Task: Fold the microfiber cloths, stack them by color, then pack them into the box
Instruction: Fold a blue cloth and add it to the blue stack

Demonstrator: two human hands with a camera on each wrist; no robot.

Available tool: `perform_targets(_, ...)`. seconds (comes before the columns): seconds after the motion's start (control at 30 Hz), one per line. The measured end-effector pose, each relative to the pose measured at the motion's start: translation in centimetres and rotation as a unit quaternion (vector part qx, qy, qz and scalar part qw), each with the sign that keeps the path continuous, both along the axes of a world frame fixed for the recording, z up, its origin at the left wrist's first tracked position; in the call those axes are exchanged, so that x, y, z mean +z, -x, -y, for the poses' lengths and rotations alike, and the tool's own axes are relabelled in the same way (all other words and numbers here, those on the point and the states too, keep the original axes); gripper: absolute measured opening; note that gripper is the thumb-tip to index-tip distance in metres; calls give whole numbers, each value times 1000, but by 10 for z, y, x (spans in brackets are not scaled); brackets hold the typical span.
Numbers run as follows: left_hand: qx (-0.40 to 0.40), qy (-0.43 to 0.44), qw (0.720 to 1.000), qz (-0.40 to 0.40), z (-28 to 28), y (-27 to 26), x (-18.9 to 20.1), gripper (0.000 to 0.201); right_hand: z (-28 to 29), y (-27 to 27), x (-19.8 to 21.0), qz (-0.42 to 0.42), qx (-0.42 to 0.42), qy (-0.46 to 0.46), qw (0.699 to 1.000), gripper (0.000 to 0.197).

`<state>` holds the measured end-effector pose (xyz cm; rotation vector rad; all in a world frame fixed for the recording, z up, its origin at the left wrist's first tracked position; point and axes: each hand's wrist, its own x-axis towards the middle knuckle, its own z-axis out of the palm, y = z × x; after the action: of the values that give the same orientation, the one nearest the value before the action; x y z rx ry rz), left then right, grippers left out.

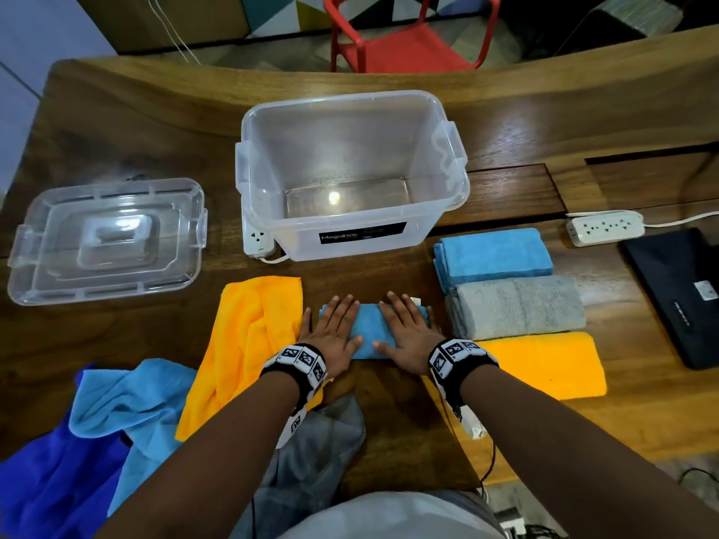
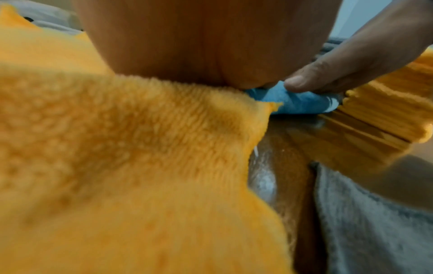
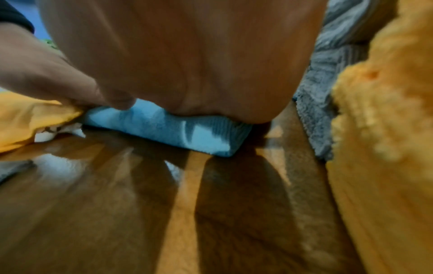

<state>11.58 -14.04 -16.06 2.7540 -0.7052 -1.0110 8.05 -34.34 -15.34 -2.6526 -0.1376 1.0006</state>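
Fluffy microfiber cloth (image 1: 371,332), clear glossy plastic box (image 1: 350,177), polished wooden table (image 1: 404,414)

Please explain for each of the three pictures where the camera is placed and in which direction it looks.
Head: worn on the head, looking forward and down at the table; both forearms, left hand and right hand flat on the folded light blue cloth.
Left wrist: under the left palm, looking along the hand; the right thumb shows.
Right wrist: under the right palm, looking along it; the left thumb shows.
Shared: both wrist views show the light blue cloth's near edge and orange cloths.
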Motion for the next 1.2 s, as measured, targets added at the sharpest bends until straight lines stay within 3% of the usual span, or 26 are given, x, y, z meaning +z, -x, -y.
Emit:
perform_targets(0.07, 11, 34, 999, 15, -5, -7, 8, 64, 9, -5, 7, 20, -25, -46, 998, 65)
perform_targets(0.13, 16, 49, 998, 32, -11, -14, 15, 63, 17, -8, 14, 39, -35, -36, 998, 62)
perform_targets(0.27, 18, 10, 999, 31, -21, -15, 24, 66, 9, -7, 24, 45, -53, 44, 997, 66)
perform_targets(0.47, 96, -21, 995, -11, -30, -9, 22, 67, -7, -1, 27, 28, -105, 40, 993, 45)
perform_targets(0.57, 115, -4, 993, -20, -37, -8, 19, 64, -9, 1, 37, 35, -141, 8, 989, 26)
perform_targets(0.67, 137, 49, 988, -47, -45, -10, 20, 56, -7, 5, 46, 36, -169, -45, 984, 21)
perform_targets(0.87, 205, 129, 966, -87, -55, -28, 36, 47, 0, 9, 71, 46, -189, -128, 973, 25)
perform_targets(1.03, 280, 221, 930, -87, -44, -36, 47, 39, 21, -2, 84, 93, -275, -186, 939, 34)
perform_targets(1.2, 345, 275, 895, -65, -12, -38, 65, 44, 45, -19, 98, 102, -324, -215, 916, 20)
